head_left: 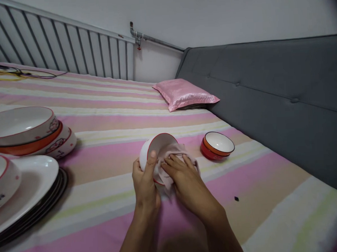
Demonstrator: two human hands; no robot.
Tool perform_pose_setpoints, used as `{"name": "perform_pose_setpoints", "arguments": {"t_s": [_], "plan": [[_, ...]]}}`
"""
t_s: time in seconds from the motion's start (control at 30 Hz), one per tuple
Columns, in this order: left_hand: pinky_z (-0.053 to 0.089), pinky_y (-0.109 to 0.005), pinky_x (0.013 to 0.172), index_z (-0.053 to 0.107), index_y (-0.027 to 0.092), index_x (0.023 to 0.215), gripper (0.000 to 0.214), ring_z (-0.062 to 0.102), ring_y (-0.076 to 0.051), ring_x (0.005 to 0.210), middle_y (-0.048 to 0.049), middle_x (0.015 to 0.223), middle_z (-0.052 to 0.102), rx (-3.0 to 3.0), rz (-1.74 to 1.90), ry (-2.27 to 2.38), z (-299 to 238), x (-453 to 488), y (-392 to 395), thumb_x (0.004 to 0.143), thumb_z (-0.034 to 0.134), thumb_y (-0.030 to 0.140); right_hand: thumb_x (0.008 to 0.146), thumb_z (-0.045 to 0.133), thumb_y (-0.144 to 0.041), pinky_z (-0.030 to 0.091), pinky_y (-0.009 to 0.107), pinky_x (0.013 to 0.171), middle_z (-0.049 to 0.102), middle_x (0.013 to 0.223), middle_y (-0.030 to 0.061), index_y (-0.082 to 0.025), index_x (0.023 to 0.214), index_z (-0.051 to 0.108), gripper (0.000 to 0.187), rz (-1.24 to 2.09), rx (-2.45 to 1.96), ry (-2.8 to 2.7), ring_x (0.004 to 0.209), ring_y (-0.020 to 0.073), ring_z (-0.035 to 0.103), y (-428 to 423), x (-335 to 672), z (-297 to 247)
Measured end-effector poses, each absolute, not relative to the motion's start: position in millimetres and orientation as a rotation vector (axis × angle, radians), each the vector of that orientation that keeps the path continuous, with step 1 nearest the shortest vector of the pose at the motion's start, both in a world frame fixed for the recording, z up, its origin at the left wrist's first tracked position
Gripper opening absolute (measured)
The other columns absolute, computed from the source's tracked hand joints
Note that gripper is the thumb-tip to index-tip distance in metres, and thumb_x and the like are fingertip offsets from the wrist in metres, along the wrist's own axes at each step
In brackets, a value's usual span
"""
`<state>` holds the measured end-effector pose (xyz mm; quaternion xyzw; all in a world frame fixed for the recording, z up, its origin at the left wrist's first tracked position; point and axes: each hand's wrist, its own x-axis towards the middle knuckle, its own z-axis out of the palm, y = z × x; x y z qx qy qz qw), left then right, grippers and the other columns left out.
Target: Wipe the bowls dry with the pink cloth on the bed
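Note:
My left hand (pixel 144 183) grips a small white bowl with a red rim (pixel 155 145), tilted so its mouth faces away from me, thumb over the rim. My right hand (pixel 185 179) presses a pale pink cloth (pixel 172 152) against the bowl's inside and edge, fingers curled on the cloth. Both hands hover just above the pink striped bedsheet (pixel 106 129). A second small bowl, red outside and white inside (pixel 217 145), stands upright on the sheet to the right of my hands.
Stacked patterned bowls (pixel 27 135) and a pile of white plates (pixel 33 185) with another bowl (pixel 2 180) lie at the left. A pink satin pillow (pixel 183 93) rests near the grey padded headboard (pixel 282 97). A radiator (pixel 68 48) lines the far wall.

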<state>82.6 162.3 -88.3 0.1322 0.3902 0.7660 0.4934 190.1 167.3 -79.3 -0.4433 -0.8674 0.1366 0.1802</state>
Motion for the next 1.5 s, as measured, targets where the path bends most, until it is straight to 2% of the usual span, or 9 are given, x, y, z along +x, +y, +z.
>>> {"name": "perform_pose_setpoints", "arguments": {"t_s": [0.2, 0.37, 0.57, 0.67, 0.87, 0.97, 1.1, 1.33, 1.5], "plan": [[0.054, -0.029, 0.069, 0.067, 0.013, 0.094, 0.041, 0.069, -0.02, 0.073, -0.0067, 0.082, 0.071, 0.256, 1.906, 0.768, -84.3, 79.4, 163.1, 0.066, 0.076, 0.041, 0.075, 0.039, 0.003, 0.013, 0.052, 0.118, 0.005, 0.158, 0.0092, -0.015, 0.145, 0.034, 0.073, 0.478, -1.176, -2.473, 0.146, 0.0225, 0.0, 170.7, 193.8, -80.8], [0.055, -0.031, 0.077, 0.071, 0.016, 0.098, 0.034, 0.071, -0.024, 0.085, -0.0085, 0.096, 0.074, 0.19, 1.934, 0.635, -80.2, 77.2, 162.9, 0.072, 0.071, 0.037, 0.08, 0.037, -0.003, 0.013, 0.052, 0.118, -0.008, 0.158, -0.0023, -0.029, 0.15, 0.015, 0.078, 0.692, -0.98, -2.329, 0.146, 0.0191, -0.008, 170.1, 199.8, -76.2], [0.055, -0.031, 0.08, 0.071, 0.016, 0.1, 0.033, 0.07, -0.026, 0.09, -0.0085, 0.093, 0.074, 0.168, 1.931, 0.631, -82.8, 77.6, 160.3, 0.075, 0.069, 0.038, 0.09, 0.041, -0.019, 0.011, 0.053, 0.118, -0.001, 0.159, -0.0042, -0.031, 0.15, 0.016, 0.066, 0.688, -1.071, -2.094, 0.146, 0.0198, -0.008, 175.6, 196.0, -79.8], [0.056, -0.032, 0.077, 0.072, 0.016, 0.098, 0.033, 0.07, -0.026, 0.087, -0.0086, 0.091, 0.074, 0.168, 1.879, 0.611, -82.8, 79.2, 159.5, 0.074, 0.069, 0.038, 0.095, 0.039, -0.03, 0.014, 0.049, 0.119, 0.003, 0.16, 0.0004, -0.028, 0.151, 0.013, 0.061, 0.681, -1.064, -2.045, 0.147, 0.0194, 0.002, 181.6, 195.3, -86.8], [0.055, -0.033, 0.074, 0.069, 0.016, 0.095, 0.036, 0.071, -0.024, 0.078, -0.0062, 0.087, 0.073, 0.181, 1.854, 0.688, -78.5, 86.5, 157.4, 0.067, 0.073, 0.037, 0.093, 0.035, -0.023, 0.021, 0.047, 0.117, 0.02, 0.156, 0.0084, -0.022, 0.15, 0.009, 0.062, 0.696, -1.106, -1.841, 0.144, 0.0185, 0.019, 189.3, 197.1, -93.8], [0.053, -0.031, 0.073, 0.066, 0.015, 0.099, 0.044, 0.07, -0.023, 0.079, -0.0051, 0.085, 0.072, 0.22, 1.841, 0.715, -79.6, 89.5, 155.7, 0.062, 0.076, 0.037, 0.09, 0.038, -0.019, 0.031, 0.045, 0.112, 0.036, 0.148, 0.0108, -0.022, 0.147, 0.02, 0.059, 0.669, -1.091, -1.782, 0.138, 0.0202, 0.034, 191.7, 198.8, -94.0], [0.052, -0.03, 0.07, 0.065, 0.014, 0.102, 0.046, 0.068, -0.023, 0.078, -0.0049, 0.082, 0.071, 0.296, 1.793, 0.745, -85.8, 90.7, 154.4, 0.063, 0.076, 0.037, 0.087, 0.041, -0.016, 0.045, 0.041, 0.097, 0.06, 0.121, 0.0096, -0.023, 0.134, 0.039, 0.048, 0.689, -1.125, -1.686, 0.113, 0.0218, 0.057, 195.3, 202.1, -95.7], [0.048, -0.027, 0.06, 0.067, 0.016, 0.094, 0.033, 0.062, -0.02, 0.068, -0.0036, 0.074, 0.066, 0.572, 1.62, 0.78, -96.3, 87.1, 156.2, 0.067, 0.071, 0.034, 0.087, 0.043, -0.018, 0.048, 0.035, 0.081, 0.066, 0.1, 0.0061, -0.022, 0.111, 0.054, 0.027, 0.527, -1.198, -1.632, 0.091, 0.021, 0.062, 197.3, 214.0, -88.8], [0.04, -0.025, 0.053, 0.068, 0.015, 0.093, 0.034, 0.052, -0.015, 0.059, -0.0033, 0.07, 0.06, 0.753, 1.416, 0.884, -99.6, 82.6, 156.9, 0.067, 0.067, 0.037, 0.085, 0.04, -0.012, 0.046, 0.032, 0.079, 0.067, 0.1, 0.0031, -0.024, 0.109, 0.058, 0.032, 0.436, -1.173, -1.827, 0.091, 0.02, 0.062, 194.4, 228.3, -80.2]]}}
